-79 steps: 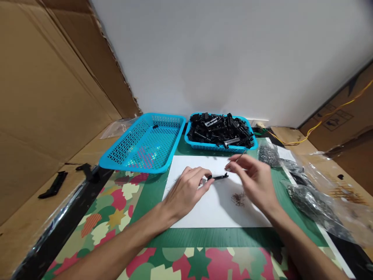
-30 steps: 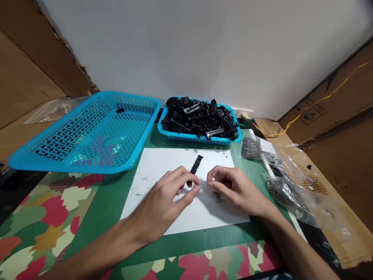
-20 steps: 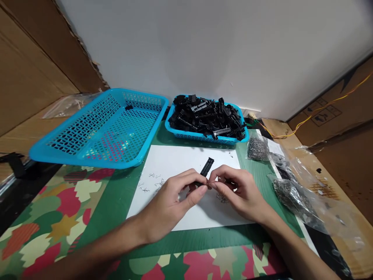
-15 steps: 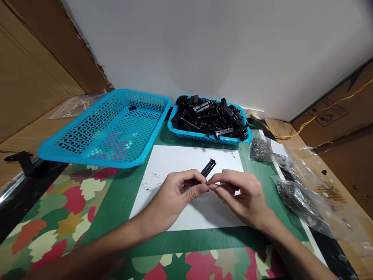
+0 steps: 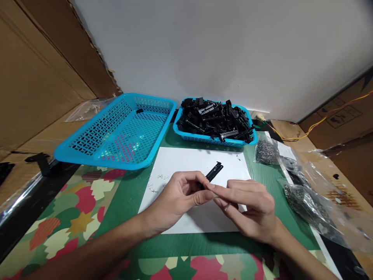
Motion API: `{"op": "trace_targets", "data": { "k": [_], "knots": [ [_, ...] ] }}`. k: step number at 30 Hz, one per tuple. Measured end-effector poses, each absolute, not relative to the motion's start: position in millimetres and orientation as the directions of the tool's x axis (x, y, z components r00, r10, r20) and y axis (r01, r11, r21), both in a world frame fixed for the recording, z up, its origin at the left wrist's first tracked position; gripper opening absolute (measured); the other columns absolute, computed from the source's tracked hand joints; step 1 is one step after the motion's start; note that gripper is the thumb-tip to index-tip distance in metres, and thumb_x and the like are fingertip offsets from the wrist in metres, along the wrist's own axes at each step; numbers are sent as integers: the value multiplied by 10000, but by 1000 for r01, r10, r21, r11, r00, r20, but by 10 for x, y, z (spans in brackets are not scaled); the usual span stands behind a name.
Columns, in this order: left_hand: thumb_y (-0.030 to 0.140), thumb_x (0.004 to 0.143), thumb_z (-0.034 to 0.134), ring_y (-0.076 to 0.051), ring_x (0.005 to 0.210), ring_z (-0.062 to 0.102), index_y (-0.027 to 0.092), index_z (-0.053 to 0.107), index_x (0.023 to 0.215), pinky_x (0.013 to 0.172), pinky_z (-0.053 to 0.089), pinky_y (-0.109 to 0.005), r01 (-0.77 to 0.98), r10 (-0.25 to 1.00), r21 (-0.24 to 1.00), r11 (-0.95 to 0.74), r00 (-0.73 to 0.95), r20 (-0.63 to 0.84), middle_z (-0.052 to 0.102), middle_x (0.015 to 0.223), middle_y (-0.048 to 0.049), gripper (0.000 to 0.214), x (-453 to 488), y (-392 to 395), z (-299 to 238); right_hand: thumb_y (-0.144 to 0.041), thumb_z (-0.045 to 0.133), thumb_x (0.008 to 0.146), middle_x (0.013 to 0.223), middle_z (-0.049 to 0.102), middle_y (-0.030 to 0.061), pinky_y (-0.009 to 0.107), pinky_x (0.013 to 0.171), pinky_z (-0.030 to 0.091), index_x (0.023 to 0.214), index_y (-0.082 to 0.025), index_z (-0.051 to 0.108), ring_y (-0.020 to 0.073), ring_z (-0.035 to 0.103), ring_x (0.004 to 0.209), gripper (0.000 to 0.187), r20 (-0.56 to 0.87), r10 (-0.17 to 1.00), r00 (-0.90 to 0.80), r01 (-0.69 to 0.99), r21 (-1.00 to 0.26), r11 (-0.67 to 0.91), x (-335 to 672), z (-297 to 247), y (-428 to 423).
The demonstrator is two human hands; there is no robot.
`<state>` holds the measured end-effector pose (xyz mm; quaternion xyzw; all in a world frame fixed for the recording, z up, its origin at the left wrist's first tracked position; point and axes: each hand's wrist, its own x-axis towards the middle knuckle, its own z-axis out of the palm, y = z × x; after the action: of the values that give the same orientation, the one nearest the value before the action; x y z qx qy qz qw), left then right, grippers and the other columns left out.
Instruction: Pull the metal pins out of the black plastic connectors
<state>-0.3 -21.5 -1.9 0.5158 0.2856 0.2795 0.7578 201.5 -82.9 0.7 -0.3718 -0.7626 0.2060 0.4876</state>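
Observation:
My left hand (image 5: 179,194) pinches one end of a slim black plastic part (image 5: 214,171), which sticks up and away over the white paper sheet (image 5: 186,161). My right hand (image 5: 247,208) meets it at the pinched end, fingers pressed together, with a tiny metal clip (image 5: 227,206) between them. A few small metal clips (image 5: 157,182) lie loose on the sheet to the left. Behind the sheet stands a blue basket (image 5: 214,140) heaped with black plastic parts (image 5: 215,118).
A larger blue mesh basket (image 5: 96,155) at the left holds one black part (image 5: 139,111). Clear bags of metal clips (image 5: 305,198) lie at the right, with another small heap (image 5: 265,151). Cardboard walls flank both sides. A yellow wire (image 5: 291,138) runs at back right.
My left hand turned the black part from lying sideways to pointing up and away. My right hand picked a clip from the sheet and came against the part's held end. The view shifted.

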Motion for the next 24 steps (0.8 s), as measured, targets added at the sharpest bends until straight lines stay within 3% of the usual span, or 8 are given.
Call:
{"op": "trace_targets", "data": {
  "k": [3,7,14,18,24],
  "knots": [
    [431,760,942,-137,752,618,144,721,839,691,443,-233,-115,700,927,358,690,-185,696,763,-12,371,-21,-206,-23,-98,677,972,586,534,-42,252,465,339,1291,-237,781,106,448,498,363,595,778,-204,265,-731,629,1999,3,-823],
    [394,710,976,-127,744,604,143,728,814,667,432,-216,-90,632,875,475,727,-269,687,749,-7,368,-44,-188,-7,-211,726,983,593,603,-10,236,452,372,1151,-239,847,102,480,494,209,486,852,-194,182,-836,518,2009,4,-824],
    [303,614,1020,-108,683,562,126,753,715,614,391,-204,-7,492,829,559,808,-325,664,703,-9,336,-101,-180,-11,-249,742,973,597,592,-9,233,441,335,1112,-266,865,91,464,472,186,413,863,-292,86,-887,454,2021,1,-863],
    [364,662,991,-123,681,557,145,802,796,599,395,-215,2,524,875,485,800,-293,680,721,-20,319,-112,-147,16,-217,722,960,567,614,-9,241,435,334,1041,-244,876,94,445,447,176,395,883,-252,147,-886,439,2023,41,-878],
    [346,831,869,-137,716,567,156,842,863,626,415,-232,33,636,986,166,760,-132,691,777,-40,194,-92,-119,36,-232,736,921,625,691,10,225,429,360,956,-226,867,103,496,477,136,266,944,-197,271,-910,313,2055,83,-864]
  ]
}}
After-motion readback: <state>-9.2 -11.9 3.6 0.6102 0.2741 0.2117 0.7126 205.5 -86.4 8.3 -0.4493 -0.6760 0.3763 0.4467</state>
